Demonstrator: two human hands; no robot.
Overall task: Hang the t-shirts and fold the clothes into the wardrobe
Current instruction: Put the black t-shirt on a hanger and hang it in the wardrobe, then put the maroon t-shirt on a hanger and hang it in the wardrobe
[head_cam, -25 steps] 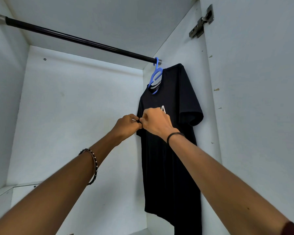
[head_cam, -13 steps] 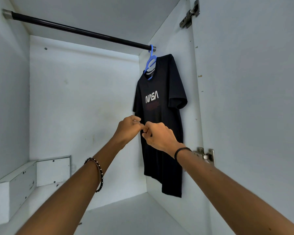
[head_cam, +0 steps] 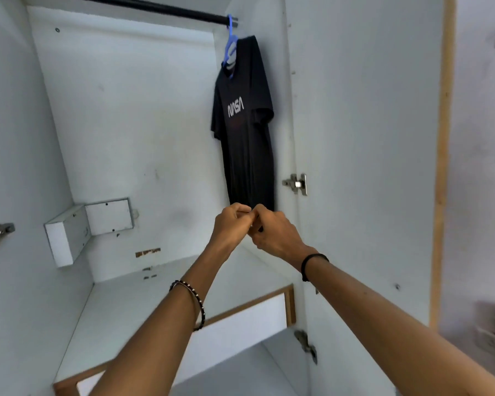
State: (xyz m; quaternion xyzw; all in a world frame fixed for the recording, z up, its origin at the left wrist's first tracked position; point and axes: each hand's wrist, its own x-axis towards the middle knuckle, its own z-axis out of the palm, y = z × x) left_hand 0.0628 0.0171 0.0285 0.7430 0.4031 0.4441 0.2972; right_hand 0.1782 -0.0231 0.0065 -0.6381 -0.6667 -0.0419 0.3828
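Observation:
A black t-shirt (head_cam: 245, 132) with white lettering hangs on a blue hanger (head_cam: 231, 44) at the right end of the black rail (head_cam: 155, 8), close to the wardrobe's right wall. My left hand (head_cam: 231, 222) and my right hand (head_cam: 273, 234) are pressed together with curled fingers, right in front of the shirt's bottom hem. They hide the hem, and I cannot tell whether they touch the cloth. No other garment is in view.
The white wardrobe floor (head_cam: 120, 304) lies below my hands, with a wood-edged front. A small white box (head_cam: 69, 232) is fixed in the back left corner. The open door (head_cam: 369, 167) with its hinge (head_cam: 296, 184) stands at the right.
My joined hands have dropped from the shirt's chest to its hem. The view has pulled back and tilted down, showing the wardrobe floor and the door edge.

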